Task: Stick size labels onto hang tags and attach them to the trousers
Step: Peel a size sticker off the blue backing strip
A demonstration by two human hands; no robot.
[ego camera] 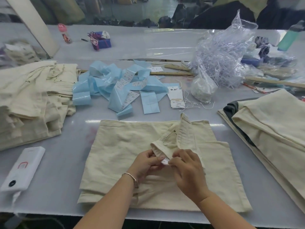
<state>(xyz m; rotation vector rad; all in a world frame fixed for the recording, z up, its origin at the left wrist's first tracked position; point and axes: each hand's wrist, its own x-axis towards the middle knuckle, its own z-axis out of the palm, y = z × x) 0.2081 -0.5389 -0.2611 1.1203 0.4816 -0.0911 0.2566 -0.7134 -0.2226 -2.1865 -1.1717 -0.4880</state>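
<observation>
One pair of folded cream trousers [148, 162] lies at the near edge of the bench [66, 154], its waistband corner turned up toward the hands. The left hand [145, 164] and right hand [188, 171] meet over that corner; the fingers [173, 160] of both pinch a small white label [165, 161] at the waistband. Open bench surface runs on both sides of the trousers. To the left sits one stack of cream trousers [29, 100], to the right a second stack [270, 129] reaching the bench's right edge. One white device [23, 169] lies near the left front edge. Beyond the trousers lie loose blue backing strips [115, 83], too jumbled to count, one bundle of hang tags [175, 96] and one clear bag of strings [221, 58].
</observation>
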